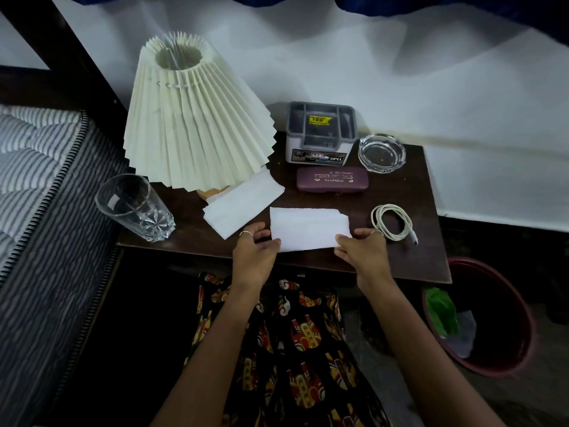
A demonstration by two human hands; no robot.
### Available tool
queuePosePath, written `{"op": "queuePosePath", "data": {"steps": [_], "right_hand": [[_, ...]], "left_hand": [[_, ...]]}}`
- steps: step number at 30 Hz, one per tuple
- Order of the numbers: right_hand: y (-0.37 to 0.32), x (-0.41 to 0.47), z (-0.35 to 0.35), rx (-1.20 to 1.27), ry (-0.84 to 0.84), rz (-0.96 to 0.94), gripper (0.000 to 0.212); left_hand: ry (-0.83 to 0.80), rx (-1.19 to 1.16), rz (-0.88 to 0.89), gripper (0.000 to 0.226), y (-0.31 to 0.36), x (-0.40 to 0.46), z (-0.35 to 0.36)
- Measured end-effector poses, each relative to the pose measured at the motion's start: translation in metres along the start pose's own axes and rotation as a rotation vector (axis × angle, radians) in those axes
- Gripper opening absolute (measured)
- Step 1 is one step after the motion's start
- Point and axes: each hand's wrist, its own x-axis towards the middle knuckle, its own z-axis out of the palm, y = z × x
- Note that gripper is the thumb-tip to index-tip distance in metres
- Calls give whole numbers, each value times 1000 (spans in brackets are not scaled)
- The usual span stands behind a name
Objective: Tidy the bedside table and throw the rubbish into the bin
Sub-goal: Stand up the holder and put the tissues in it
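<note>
Both hands pinch one folded white paper sheet (309,229) at the front edge of the dark wooden bedside table (431,257): left hand (257,257) on its left end, right hand (360,252) on its right. This looks like rubbish collection; next, probably carry it right to the dark red round bin (492,318) beside the table's front right corner. A second white sheet (243,204) waits near the lamp.

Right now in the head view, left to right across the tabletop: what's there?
Drinking glass → lamp → paper sheet by the lamp base → folded paper held in both hands → coiled white cable.
</note>
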Motion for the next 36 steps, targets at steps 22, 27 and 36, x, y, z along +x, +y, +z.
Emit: {"op": "queuePosePath", "data": {"steps": [22, 27, 36], "right_hand": [[-24, -29, -20, 191, -371, 94, 15], [-25, -51, -37, 206, -479, 51, 16], [-45, -80, -66, 234, -599, -35, 21]], "left_hand": [[-24, -240, -209, 49, 4, -7, -9], [-280, -340, -370, 66, 10, -20, -16], [-573, -275, -397, 52, 24, -55, -18]]}}
